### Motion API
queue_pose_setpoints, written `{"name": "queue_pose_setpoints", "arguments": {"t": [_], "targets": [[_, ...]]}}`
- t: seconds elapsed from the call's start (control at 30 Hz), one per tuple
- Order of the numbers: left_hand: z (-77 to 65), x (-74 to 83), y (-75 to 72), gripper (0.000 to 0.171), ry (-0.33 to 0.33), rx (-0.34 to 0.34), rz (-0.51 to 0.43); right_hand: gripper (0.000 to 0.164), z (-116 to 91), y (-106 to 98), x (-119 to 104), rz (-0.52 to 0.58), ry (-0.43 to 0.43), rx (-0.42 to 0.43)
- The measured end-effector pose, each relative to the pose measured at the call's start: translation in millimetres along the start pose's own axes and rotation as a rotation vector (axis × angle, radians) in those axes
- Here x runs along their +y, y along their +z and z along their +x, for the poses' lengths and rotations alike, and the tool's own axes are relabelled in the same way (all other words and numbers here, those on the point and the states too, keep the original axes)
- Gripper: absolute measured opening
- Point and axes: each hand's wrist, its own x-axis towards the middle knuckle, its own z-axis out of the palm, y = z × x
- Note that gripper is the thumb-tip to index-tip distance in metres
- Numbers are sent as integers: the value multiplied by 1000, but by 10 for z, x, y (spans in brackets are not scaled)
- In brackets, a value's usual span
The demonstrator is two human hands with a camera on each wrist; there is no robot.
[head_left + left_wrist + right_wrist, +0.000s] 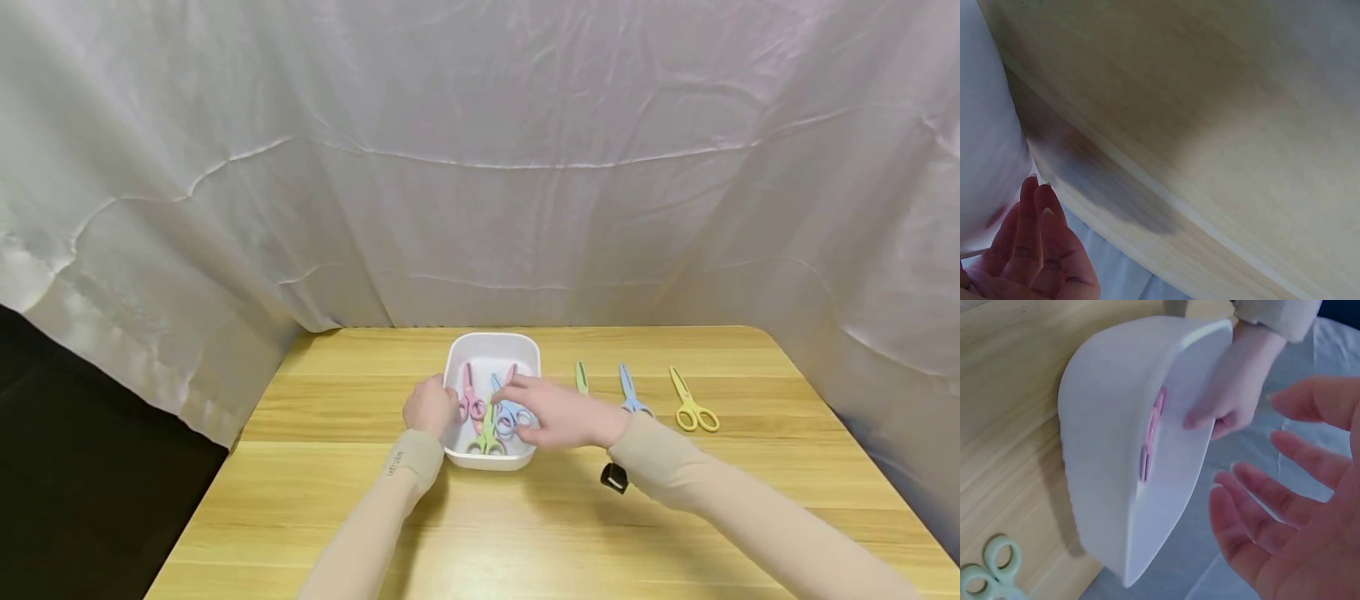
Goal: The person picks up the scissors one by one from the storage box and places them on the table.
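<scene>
A white plastic bin stands on the wooden table with several scissors inside. Pink scissors lie at its left, green scissors at the front, and blue scissors overlap others near the middle. My left hand grips the bin's left rim, thumb over the inside and fingers along the outer wall, as the right wrist view also shows. Over the right part of the bin hovers my right hand. Its fingers are spread apart with nothing between them, and it partly hides the scissors below.
Right of the bin, green scissors, blue scissors and yellow scissors lie in a row on the table. My right arm covers parts of the green and blue pairs. A grey curtain hangs behind.
</scene>
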Motion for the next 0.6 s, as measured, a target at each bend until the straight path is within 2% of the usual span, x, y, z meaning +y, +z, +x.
{"name": "queue_pose_setpoints", "arguments": {"t": [0.2, 0.4, 0.6], "targets": [[21, -16, 13, 31, 7, 6, 8, 46, 120, 46, -117, -53, -31, -135], [13, -10, 11, 32, 1, 0, 6, 40, 258, 61, -129, -87, -58, -220], [1, 5, 2, 32, -3, 3, 6, 41, 421, 126, -134, -112, -1, -351]]}}
